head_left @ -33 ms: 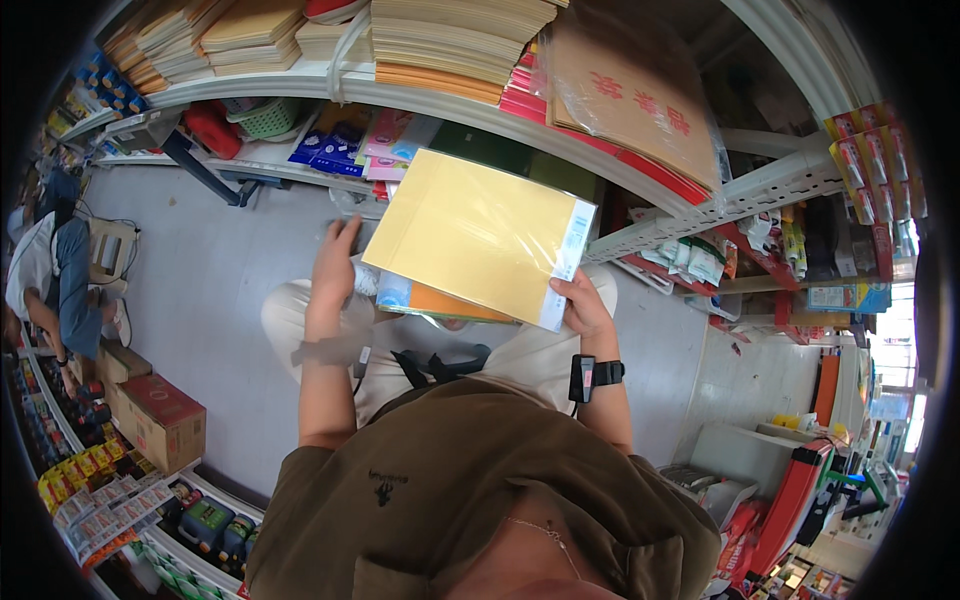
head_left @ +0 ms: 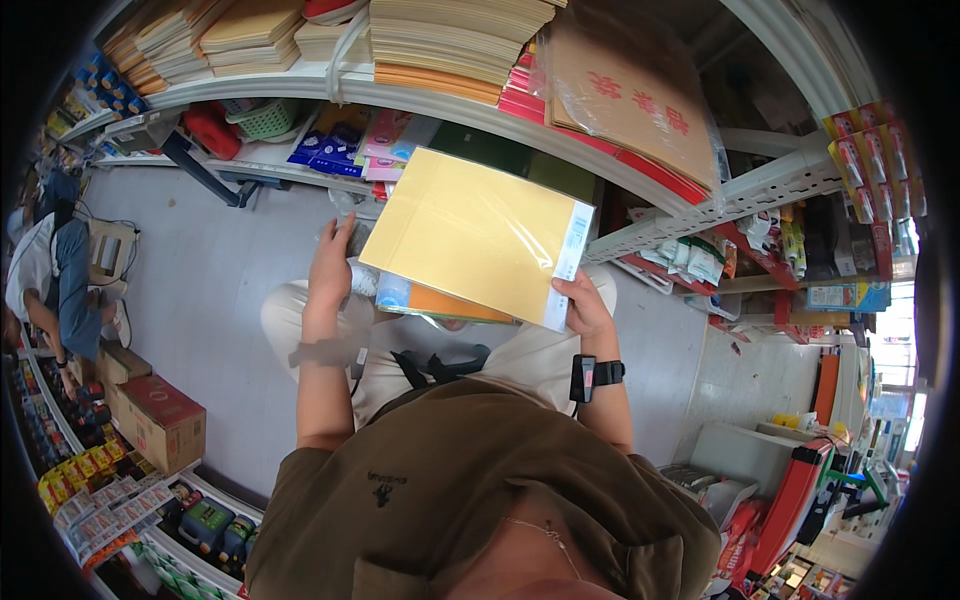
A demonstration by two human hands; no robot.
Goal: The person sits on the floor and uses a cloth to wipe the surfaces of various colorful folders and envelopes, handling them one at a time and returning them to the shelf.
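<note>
A flat pack of gold-yellow paper or card in clear plastic (head_left: 470, 235) lies tilted above my lap, with a white and blue label strip down its right side. My right hand (head_left: 588, 303) pinches its lower right corner, thumb on top. Under it shows a second pack, orange with a blue corner (head_left: 455, 303), mostly covered; what supports it is hidden. My left hand (head_left: 330, 268) is apart from the packs, just left of their edge, fingers stretched out and separated, holding nothing visible.
Ahead, a white metal shelf (head_left: 290, 88) carries stacks of brown envelopes (head_left: 450, 45) and a plastic-wrapped brown pack (head_left: 630, 90). Blue and pink packages (head_left: 330, 140) lie on the lower shelf. A cardboard box (head_left: 160, 415) stands left on the floor; another person (head_left: 65, 270) is beyond it.
My left hand has shifted very slightly, and the gold pack has moved a touch to the left. My right hand keeps its grip.
</note>
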